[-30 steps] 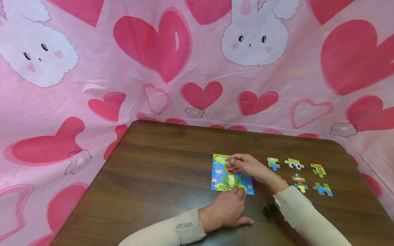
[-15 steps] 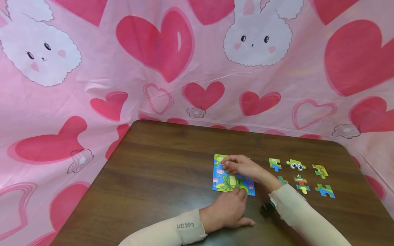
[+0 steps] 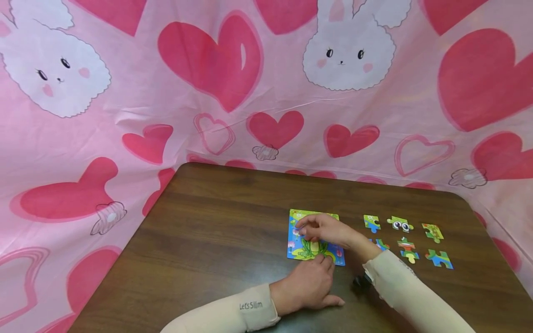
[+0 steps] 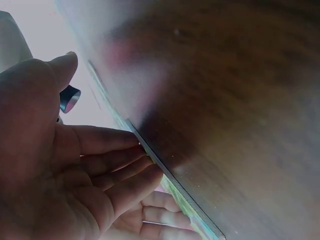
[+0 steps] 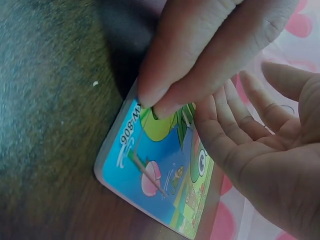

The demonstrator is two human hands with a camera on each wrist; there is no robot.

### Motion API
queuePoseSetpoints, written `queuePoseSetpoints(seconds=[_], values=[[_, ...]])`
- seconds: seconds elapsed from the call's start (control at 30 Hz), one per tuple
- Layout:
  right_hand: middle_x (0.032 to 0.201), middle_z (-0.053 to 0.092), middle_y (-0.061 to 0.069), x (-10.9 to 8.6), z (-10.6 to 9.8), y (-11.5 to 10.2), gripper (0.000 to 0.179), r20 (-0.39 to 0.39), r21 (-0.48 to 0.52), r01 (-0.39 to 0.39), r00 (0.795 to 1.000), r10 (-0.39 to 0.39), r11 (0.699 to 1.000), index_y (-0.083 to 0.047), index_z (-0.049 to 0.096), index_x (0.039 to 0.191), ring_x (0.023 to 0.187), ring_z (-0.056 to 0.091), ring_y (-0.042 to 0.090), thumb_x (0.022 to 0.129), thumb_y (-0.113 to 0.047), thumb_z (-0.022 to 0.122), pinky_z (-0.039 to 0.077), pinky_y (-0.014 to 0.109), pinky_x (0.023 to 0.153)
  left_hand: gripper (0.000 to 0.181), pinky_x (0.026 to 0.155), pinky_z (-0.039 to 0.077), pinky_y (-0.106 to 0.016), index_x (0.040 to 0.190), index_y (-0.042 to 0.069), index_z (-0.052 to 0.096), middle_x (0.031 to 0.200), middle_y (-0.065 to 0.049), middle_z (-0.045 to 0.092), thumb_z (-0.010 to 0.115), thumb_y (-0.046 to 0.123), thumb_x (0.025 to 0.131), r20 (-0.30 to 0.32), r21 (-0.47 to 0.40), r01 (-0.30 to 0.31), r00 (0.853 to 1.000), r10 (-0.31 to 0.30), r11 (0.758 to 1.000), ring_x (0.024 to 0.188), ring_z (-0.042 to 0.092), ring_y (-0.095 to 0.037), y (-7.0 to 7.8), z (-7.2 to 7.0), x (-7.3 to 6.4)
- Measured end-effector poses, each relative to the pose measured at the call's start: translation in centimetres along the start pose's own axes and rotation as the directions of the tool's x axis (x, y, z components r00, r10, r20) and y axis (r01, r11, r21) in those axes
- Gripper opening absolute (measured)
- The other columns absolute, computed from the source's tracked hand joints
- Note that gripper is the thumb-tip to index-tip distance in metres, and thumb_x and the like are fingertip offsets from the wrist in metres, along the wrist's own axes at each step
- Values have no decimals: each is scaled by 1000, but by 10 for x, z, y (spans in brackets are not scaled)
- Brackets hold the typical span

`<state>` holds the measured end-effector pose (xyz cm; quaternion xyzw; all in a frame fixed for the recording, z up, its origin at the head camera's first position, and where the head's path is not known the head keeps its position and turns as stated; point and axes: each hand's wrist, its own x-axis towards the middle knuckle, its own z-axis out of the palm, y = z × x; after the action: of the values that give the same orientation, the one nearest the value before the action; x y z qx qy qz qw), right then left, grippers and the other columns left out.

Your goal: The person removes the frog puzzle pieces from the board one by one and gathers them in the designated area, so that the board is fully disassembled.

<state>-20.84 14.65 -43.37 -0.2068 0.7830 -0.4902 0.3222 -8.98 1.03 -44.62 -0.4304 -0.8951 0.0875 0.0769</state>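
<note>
A frog jigsaw board lies flat on the brown table. My right hand reaches over it, and in the right wrist view its thumb and forefinger meet in a pinch on a puzzle piece near the board's left edge. My left hand rests on the table with straight fingers against the board's near edge; it holds nothing. Several loose pieces lie to the right of the board.
A pink cloth with hearts and rabbits hangs behind and beside the table. A small black camera sits under my right wrist. Bare wood spreads to the left of the board.
My right hand has slid from the board's upper middle leftward and slightly nearer, to its left edge. The left hand and the loose pieces have stayed where they were.
</note>
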Motion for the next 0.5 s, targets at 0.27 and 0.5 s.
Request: queuePoseSetpoints(seconds=[0.27, 0.5], values=[[128, 66, 24, 3, 1, 5, 35, 66, -55, 57, 996, -53, 997, 7, 61, 129, 117, 65, 32, 94, 6, 57, 54, 26, 90, 71, 88, 48, -17, 119, 15, 69, 116, 7, 60, 46, 77, 92, 6, -6, 0, 1000, 0, 1000, 102, 52, -8, 0, 0, 0], [123, 66, 23, 2, 2, 4, 41, 74, -80, 69, 995, -63, 994, 4, 62, 130, 108, 63, 25, 90, 11, 54, 53, 24, 78, 71, 88, 45, -18, 117, 16, 70, 114, 7, 60, 45, 78, 92, 6, 15, -9, 1000, 9, 1000, 101, 51, -9, 0, 2, 0]])
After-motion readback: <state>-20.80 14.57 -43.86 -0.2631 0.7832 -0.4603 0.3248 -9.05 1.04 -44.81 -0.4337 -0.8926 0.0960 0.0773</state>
